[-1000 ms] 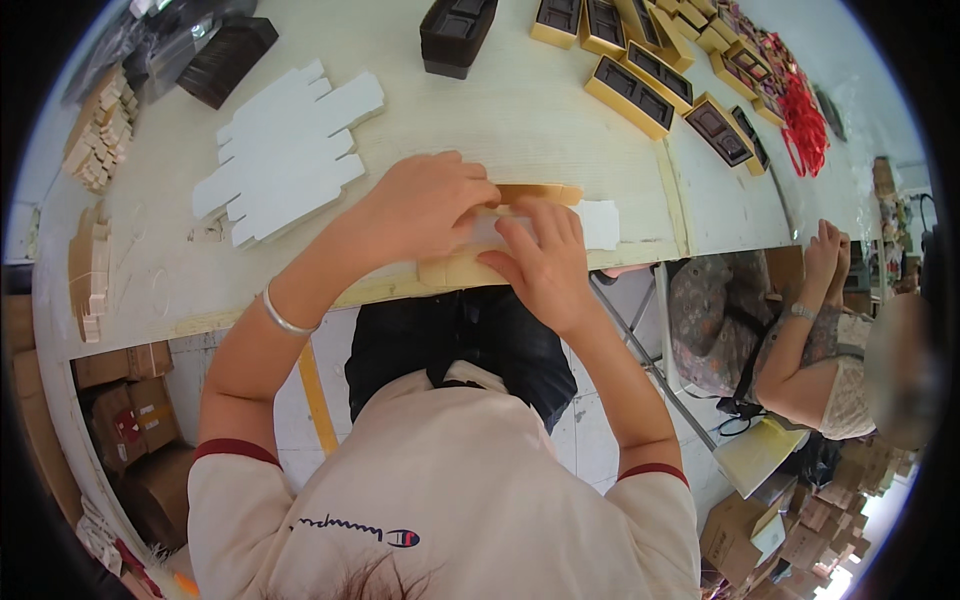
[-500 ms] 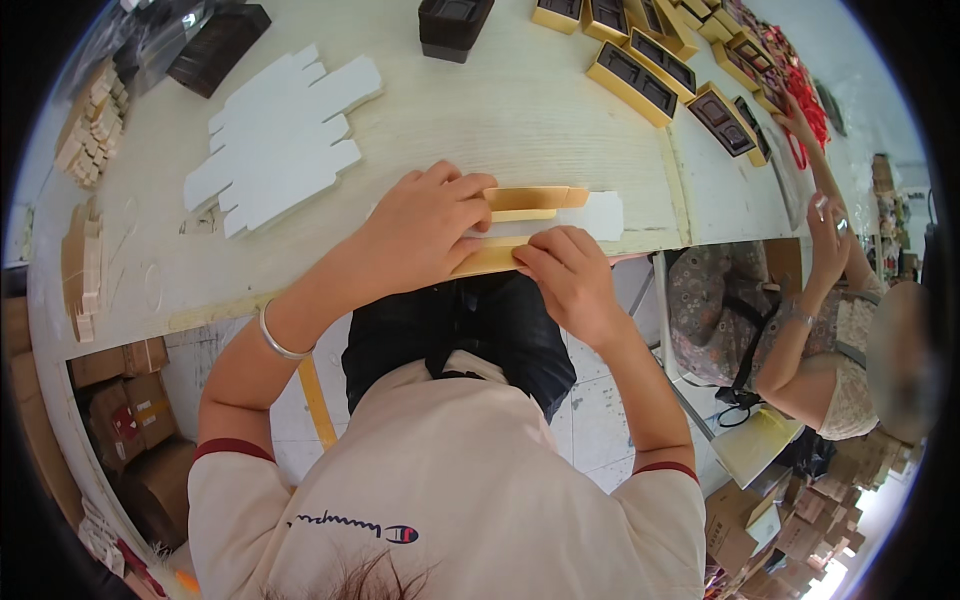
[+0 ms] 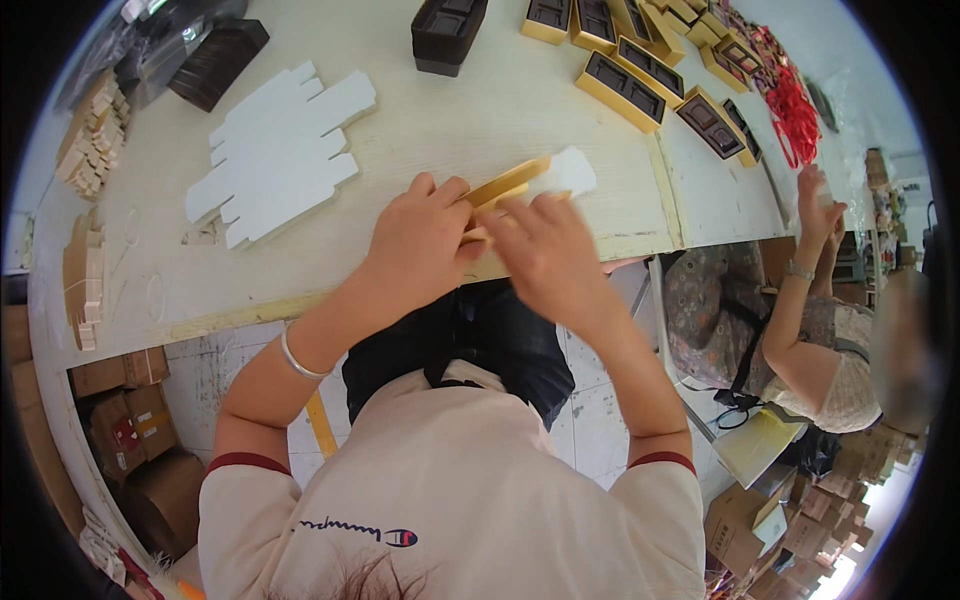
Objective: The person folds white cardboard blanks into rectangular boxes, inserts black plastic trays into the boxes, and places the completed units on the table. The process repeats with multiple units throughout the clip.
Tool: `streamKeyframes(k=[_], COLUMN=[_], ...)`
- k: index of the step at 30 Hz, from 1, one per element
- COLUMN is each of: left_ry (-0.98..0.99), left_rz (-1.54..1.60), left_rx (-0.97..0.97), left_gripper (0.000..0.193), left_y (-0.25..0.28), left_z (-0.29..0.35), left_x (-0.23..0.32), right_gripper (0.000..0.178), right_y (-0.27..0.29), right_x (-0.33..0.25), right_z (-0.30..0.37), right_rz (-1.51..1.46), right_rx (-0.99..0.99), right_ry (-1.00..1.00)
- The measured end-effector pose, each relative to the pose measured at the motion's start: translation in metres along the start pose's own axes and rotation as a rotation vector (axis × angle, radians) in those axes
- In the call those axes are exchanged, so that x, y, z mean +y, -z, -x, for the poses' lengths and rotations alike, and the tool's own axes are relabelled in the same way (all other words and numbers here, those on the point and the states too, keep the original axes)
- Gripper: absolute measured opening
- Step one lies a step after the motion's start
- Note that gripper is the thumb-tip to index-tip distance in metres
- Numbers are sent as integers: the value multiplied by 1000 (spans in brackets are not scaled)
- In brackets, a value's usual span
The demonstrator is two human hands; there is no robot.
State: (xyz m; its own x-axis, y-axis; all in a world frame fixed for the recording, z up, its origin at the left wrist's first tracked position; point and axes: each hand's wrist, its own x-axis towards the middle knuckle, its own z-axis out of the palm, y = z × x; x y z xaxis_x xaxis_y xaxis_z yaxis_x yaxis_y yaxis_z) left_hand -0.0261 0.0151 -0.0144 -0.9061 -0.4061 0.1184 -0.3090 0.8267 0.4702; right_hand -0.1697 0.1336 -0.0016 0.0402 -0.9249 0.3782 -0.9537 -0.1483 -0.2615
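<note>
A partly folded gold cardboard box with a white end flap is held at the table's near edge, its long side walls raised. My left hand is closed around its left end, fingers on the far wall and thumb nearer me. My right hand, slightly blurred, has its bent fingers on the near wall, close to the left fingertips. My hands cover much of the box's near side. Left of them lies a stack of flat white cardboard blanks with cut tabs.
Gold boxes with dark brown inserts stand at the far right, near red ribbon. Stacked dark plastic trays sit at the back. Folded card pieces line the left edge. A co-worker sits at the right.
The box has tilted, its right end swinging away from me. My right hand has moved left and slightly up, toward my left hand. The co-worker's hands have come together.
</note>
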Motion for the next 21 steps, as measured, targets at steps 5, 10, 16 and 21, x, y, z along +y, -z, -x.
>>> streamKeyframes(k=[5, 10, 16, 21], left_ry=[-69, -168, -510, -307], left_rz=[275, 358, 200, 299], left_rx=[-207, -438, -88, 30], left_gripper=[37, 43, 29, 18], left_y=[29, 46, 20, 1], left_z=[12, 18, 7, -1], left_x=[-5, -28, -39, -19], right_gripper=[25, 29, 26, 20], right_y=[-9, -8, -15, -27], right_x=[14, 22, 16, 1], right_z=[14, 15, 11, 10], right_rz=[-620, -644, -580, -512], right_rx=[-122, -182, -92, -25], right_ry=[-129, -85, -102, -202])
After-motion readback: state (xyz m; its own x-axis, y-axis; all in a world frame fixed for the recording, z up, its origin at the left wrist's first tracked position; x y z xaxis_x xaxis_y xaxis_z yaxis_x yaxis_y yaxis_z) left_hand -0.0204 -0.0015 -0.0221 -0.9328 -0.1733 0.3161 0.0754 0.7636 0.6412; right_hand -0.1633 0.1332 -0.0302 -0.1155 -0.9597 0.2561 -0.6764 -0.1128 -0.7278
